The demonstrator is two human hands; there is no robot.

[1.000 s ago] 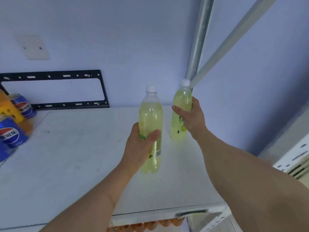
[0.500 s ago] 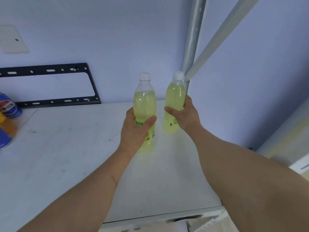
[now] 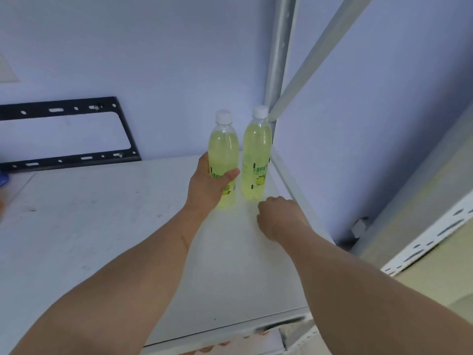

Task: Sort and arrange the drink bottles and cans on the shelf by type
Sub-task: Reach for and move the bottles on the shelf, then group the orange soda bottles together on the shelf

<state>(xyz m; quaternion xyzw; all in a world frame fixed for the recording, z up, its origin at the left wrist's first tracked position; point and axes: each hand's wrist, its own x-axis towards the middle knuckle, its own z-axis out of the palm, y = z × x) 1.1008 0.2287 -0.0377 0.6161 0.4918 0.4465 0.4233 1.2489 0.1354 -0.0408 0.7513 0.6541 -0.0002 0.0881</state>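
Two yellow-green lime drink bottles with white caps stand upright side by side at the back right corner of the white shelf [image 3: 102, 226]. My left hand [image 3: 208, 187] is wrapped around the left bottle [image 3: 223, 147] at its label. The right bottle [image 3: 256, 155] stands free against the shelf's corner post. My right hand [image 3: 279, 213] is just in front of that bottle, apart from it, fingers curled loosely with nothing in them.
A grey metal upright [image 3: 277, 60] and a diagonal brace [image 3: 320, 55] rise at the right back corner. A black slotted metal bracket [image 3: 69, 134] leans on the wall at the back left. A blue can edge [image 3: 3, 179] shows at far left.
My left hand carried its bottle back beside the right bottle. My right hand let go of the right bottle and drew back toward me. The view shifted right, so the cans left the frame.
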